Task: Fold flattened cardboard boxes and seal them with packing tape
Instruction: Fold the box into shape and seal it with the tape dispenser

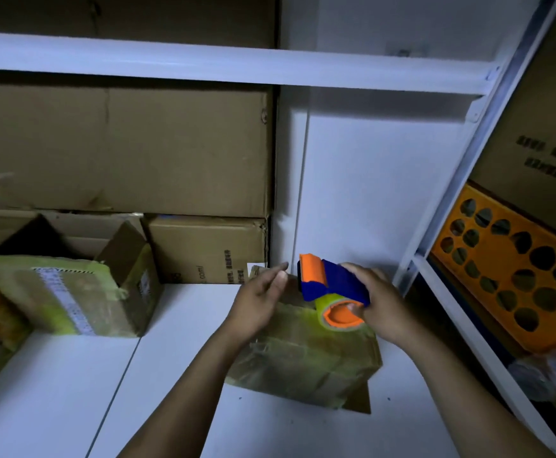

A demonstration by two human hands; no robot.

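A small cardboard box (306,358), wrapped in yellowish packing tape, lies on the white table (177,375) in front of me. My right hand (382,309) grips a blue and orange tape dispenser (331,285) with a roll of clear tape, held just above the box's far right side. My left hand (261,300) hovers over the box's left edge with its fingers straight and relaxed, holding nothing. Whether it touches the box is hard to tell.
A taped box with an open flap (71,292) sits at the left of the table. Large cardboard cartons (121,150) stack behind on the shelf. A white shelf post (441,206) and an orange perforated crate (514,269) stand at the right.
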